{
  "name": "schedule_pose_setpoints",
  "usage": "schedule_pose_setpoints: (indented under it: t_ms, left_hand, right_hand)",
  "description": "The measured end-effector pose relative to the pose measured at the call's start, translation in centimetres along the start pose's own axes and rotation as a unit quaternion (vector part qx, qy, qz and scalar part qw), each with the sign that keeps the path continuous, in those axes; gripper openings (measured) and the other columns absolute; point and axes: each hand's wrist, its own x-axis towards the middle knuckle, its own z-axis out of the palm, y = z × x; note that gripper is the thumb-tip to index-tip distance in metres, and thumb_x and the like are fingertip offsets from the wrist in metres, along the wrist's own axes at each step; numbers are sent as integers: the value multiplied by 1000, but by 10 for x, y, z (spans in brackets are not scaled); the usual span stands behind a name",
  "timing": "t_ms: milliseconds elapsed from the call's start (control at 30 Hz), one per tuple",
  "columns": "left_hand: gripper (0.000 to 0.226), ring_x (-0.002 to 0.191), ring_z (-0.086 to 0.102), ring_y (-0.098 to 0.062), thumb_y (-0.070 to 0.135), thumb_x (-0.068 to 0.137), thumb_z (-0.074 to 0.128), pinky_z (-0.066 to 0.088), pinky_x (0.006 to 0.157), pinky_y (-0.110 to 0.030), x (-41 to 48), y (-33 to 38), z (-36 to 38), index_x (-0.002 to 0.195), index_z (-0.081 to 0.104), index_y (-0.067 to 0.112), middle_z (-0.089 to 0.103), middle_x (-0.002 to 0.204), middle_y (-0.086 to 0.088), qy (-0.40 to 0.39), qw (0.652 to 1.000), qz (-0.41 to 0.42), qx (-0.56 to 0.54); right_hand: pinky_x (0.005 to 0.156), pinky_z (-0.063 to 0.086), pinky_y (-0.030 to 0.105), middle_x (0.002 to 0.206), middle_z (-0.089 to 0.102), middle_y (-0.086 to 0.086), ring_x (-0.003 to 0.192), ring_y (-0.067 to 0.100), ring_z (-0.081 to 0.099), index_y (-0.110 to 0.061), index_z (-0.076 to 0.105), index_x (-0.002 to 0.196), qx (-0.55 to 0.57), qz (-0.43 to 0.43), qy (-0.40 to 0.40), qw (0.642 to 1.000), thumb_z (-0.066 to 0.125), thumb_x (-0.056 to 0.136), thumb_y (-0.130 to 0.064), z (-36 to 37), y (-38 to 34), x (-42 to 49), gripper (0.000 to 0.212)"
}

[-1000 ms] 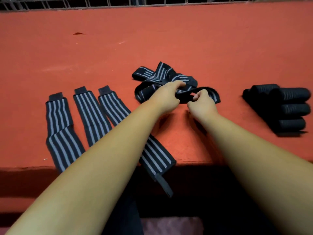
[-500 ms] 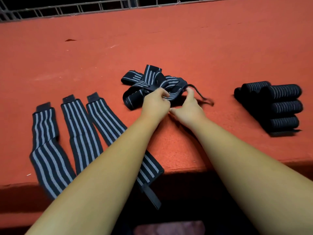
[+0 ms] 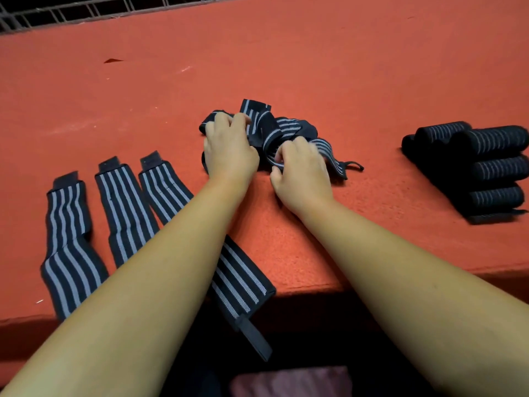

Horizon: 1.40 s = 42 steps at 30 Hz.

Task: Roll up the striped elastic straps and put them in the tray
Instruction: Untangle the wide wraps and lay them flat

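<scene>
hands (image 3: 230, 156) in strap tangle (image 3: 286, 128), mid table (image 3: 315, 67)

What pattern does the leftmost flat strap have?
The leftmost flat strap is black with pale grey stripes running along its length; the head view, the only one, shows it clearly.

Both forearms bare, reaching forward, converging on the strap pile (image 3: 286, 127). Left hand (image 3: 229, 151) palm down on the pile's left side, fingers curled into fabric. Right hand (image 3: 302, 170) at its near edge, fingertips pinching one band.
</scene>
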Motion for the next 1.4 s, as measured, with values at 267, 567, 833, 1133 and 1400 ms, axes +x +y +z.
schedule_pose_setpoints:
  t_ms: [267, 567, 833, 1133, 1400]
  left_hand:
    - [26, 115, 63, -40, 42, 101, 57, 53, 95, -50, 24, -42, 33, 104, 76, 25, 74, 109, -7, -156, 987, 0, 26]
    - [35, 103, 71, -32, 38, 111, 51, 55, 90, -41, 37, -54, 16, 98, 74, 14, 77, 103, -7, -52, 946, -222, -229]
    - [40, 70, 43, -17, 44, 110, 48, 33, 66, -36, 36, -41, -53, 82, 53, 17, 49, 77, -3, 58, 933, -189, -302]
    - [49, 76, 63, -22, 52, 106, 53, 48, 71, -38, 23, 5, -116, 96, 70, 7, 70, 85, -4, 27, 921, -117, -372]
    - [32, 89, 77, -22, 44, 110, 54, 63, 90, -51, 7, 35, -156, 96, 75, 25, 81, 93, 2, 20, 892, -94, -442]
  right_hand:
    - [100, 43, 50, 136, 53, -1, 131, 32, 48, -42, 62, 138, -65, 142, -103, 982, 57, 100, -62, 34, 9, 33, 44]
    - [93, 48, 48, 120, 70, 12, 118, 42, 61, -8, 72, 108, 36, 257, -10, 966, 39, 103, -35, 25, 16, 45, 42]
    - [108, 42, 47, 133, 53, 17, 124, 42, 55, -3, 62, 125, 106, 260, 48, 959, 57, 103, -23, 5, 12, 24, 30]
    - [114, 40, 56, 150, 44, 4, 131, 38, 48, -30, 43, 154, -4, 131, 20, 991, 66, 86, -50, -52, -40, 13, 74]
    - [106, 48, 40, 153, 37, 0, 129, 24, 53, -43, 32, 164, 202, 62, -93, 973, 65, 96, -37, -89, -91, 16, 76]
